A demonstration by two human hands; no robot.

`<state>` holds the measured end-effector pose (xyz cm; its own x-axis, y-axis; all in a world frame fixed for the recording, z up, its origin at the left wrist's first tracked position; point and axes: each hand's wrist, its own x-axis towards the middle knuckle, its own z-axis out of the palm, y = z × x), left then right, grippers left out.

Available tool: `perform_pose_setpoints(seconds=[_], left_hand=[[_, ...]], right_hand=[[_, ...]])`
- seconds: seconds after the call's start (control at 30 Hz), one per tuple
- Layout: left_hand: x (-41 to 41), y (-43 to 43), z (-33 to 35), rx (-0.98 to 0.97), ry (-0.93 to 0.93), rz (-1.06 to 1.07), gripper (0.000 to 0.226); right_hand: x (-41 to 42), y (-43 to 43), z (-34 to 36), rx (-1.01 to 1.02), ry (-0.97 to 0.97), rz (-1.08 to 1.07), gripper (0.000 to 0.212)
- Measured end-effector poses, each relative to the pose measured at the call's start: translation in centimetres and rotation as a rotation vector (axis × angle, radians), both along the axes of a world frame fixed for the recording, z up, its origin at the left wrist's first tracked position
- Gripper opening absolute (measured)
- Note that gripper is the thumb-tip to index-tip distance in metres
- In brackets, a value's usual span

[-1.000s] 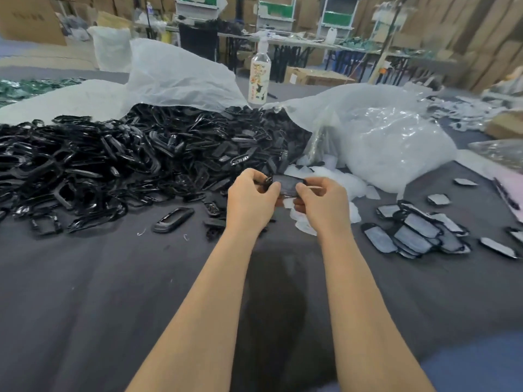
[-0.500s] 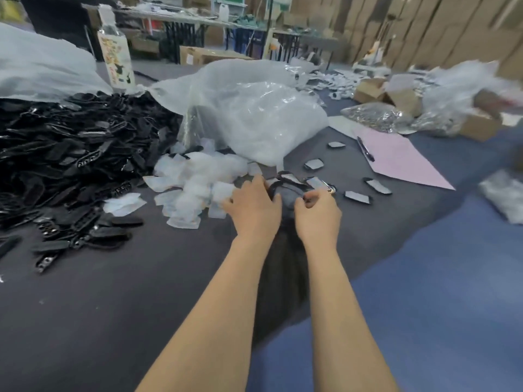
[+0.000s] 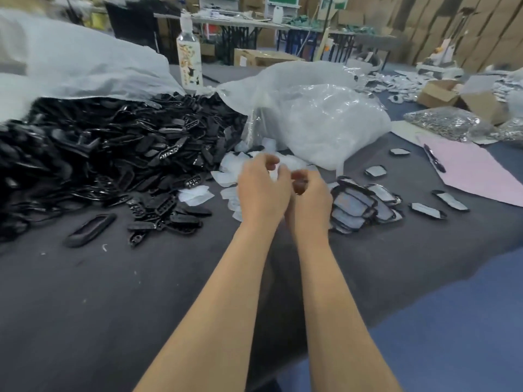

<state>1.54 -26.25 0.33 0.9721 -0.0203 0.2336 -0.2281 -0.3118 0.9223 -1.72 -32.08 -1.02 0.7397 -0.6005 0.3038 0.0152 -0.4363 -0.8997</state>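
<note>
The fingers (image 3: 268,159) of the left hand (image 3: 263,190) are loosely curled and spread, with nothing visible between them. The right hand (image 3: 310,202) sits just beside it, its fingers curled tighter toward the palm. Blur and shadow there hide whether they pinch something small, so I cannot tell.

Both hands hover at the centre of the frame, above a scatter of white film scraps (image 3: 198,195) lying on the dark bench (image 3: 113,292). Just to the right of the right hand is the stack of framed pieces (image 3: 358,206), fanned out and overlapping rather than squared up. A few more loose framed pieces (image 3: 428,210) lie apart further right. The heap of black frames (image 3: 113,154) fills the left of the frame and spills out of a white sack. A clear plastic bag (image 3: 319,123) bulges behind the hands, a bottle (image 3: 189,63) stands at upper centre, and a pink sheet (image 3: 475,171) with a pen (image 3: 434,158) on it lies at the right edge.

The likeliest slip, I judge, is the right wrist brushing the fanned stack as it draws away, which would slide the top pieces off. The film scraps look light and overlap. A reach among them could lift two at once, or drag one under the black frames, where it would be hard to spot.
</note>
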Motion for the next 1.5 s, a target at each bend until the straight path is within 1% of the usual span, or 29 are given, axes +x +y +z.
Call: perform_pose_setpoints(seconds=[0.13,0.23,0.3,0.4,0.43,0.5,0.57,0.67,0.77,0.83,0.9,1.0,1.1,1.17,1.23,1.3,1.37,1.43,1.5], left_hand=[[1.3,7.2,0.0,0.007,-0.037,0.173,0.019],[1.7,12.8,-0.5,0.011,-0.031,0.288,0.014],[1.7,16.2,-0.9,0.012,-0.011,0.366,0.011],[1.3,20.5,-1.4,0.021,0.027,0.489,0.009],[1.3,21.6,-1.7,0.053,0.046,0.527,0.01],[1.2,23.2,-2.3,0.194,0.126,0.581,0.015],[1.1,24.1,-2.8,0.331,0.224,0.566,0.02],[1.0,24.7,-3.1,0.433,0.321,0.454,0.03],[0.9,24.8,-3.3,0.597,0.352,0.358,0.042],[0.7,24.7,-3.4,0.677,0.346,0.338,0.041],[0.5,24.8,-3.5,0.673,0.294,0.344,0.033],[0.4,24.9,-3.6,0.575,0.228,0.395,0.026],[0.1,24.4,-3.6,0.63,0.216,0.394,0.025],[0.0,24.2,-3.5,0.658,0.257,0.368,0.035],[-0.2,24.4,-3.4,0.736,0.317,0.33,0.046],[-0.2,24.6,-3.2,0.759,0.351,0.322,0.044],[-0.1,24.7,-3.2,0.731,0.329,0.348,0.035],[-0.1,24.7,-3.2,0.746,0.292,0.373,0.027],[-0.1,24.6,-3.3,0.798,0.283,0.366,0.027]], right_hand=[[2.7,6.4,0.0,-0.087,0.158,0.259,0.005],[4.1,11.2,-0.2,-0.227,0.278,0.398,0.016],[4.9,14.2,-0.3,-0.352,0.338,0.451,0.022],[5.5,17.8,-0.2,-0.46,0.362,0.477,0.025],[5.5,18.6,-0.3,-0.493,0.372,0.473,0.026],[5.6,19.4,-0.6,-0.569,0.42,0.46,0.029],[5.5,19.5,-1.1,-0.623,0.454,0.445,0.033],[5.6,19.5,-1.5,-0.645,0.436,0.444,0.036],[5.8,19.6,-1.9,-0.656,0.422,0.439,0.036],[6.0,19.6,-2.2,-0.658,0.415,0.423,0.036],[6.2,19.5,-2.5,-0.678,0.419,0.409,0.036],[6.5,19.7,-2.8,-0.72,0.411,0.375,0.035],[6.5,19.7,-3.1,-0.684,0.345,0.345,0.031],[6.6,19.3,-3.0,-0.637,0.296,0.353,0.028],[6.8,18.7,-2.9,-0.586,0.27,0.383,0.027],[7.0,18.1,-3.0,-0.581,0.275,0.401,0.025],[7.1,17.8,-3.1,-0.554,0.246,0.395,0.021],[7.1,17.7,-2.8,-0.401,0.146,0.383,0.014],[7.0,17.7,-2.3,-0.125,0.068,0.396,0.005]])
